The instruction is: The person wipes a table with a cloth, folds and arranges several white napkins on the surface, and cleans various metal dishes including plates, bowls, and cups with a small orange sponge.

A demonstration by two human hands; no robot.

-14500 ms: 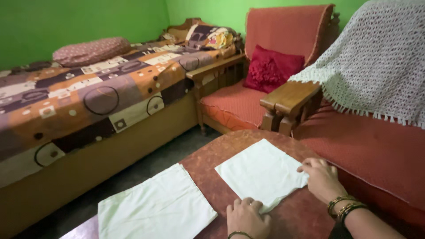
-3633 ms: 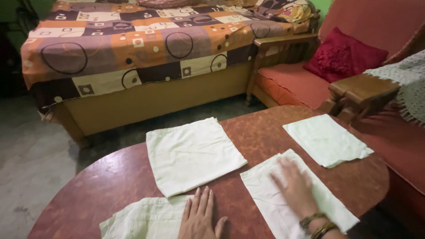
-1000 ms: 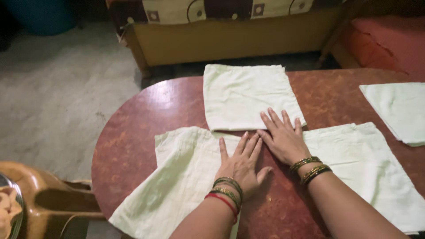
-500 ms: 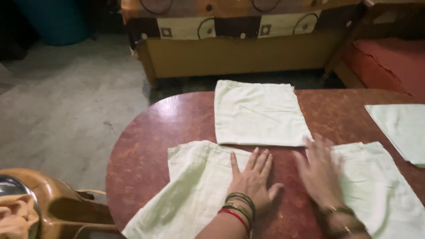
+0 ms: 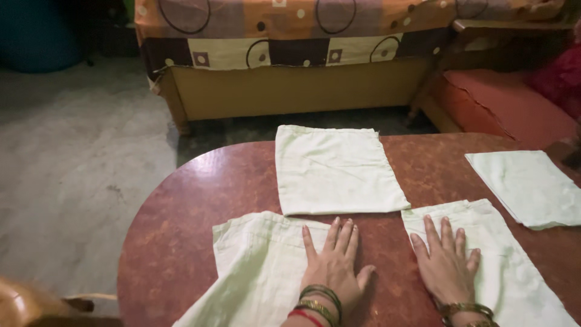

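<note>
While both palms lie flat on the reddish-brown worktop [image 5: 181,242], each hand pins down a pale green cloth of its own. The left hand [image 5: 334,266] rests on the right edge of the near-left cloth [image 5: 260,272], fingers spread wide and pointing away from the person; nothing is gripped, only pressed. That cloth is still loose and rumpled, its lower corner trailing toward the worktop's near edge, so the flat palm seems meant to hold it steady. The right hand [image 5: 445,260] lies likewise open, fingers splayed, on the upper left corner of the near-right cloth [image 5: 508,272], which lies smooth; its long axis runs from that corner down toward the lower right. A third, folded cloth [image 5: 333,169] sits just beyond both hands, square to the person, its far edge hanging slightly over the worktop's rim and its long axis pointing away. A fourth cloth [image 5: 526,184] lies apart at the right. Beyond stand a bed [image 5: 290,36] with a patterned cover and a red seat [image 5: 496,103].
</note>
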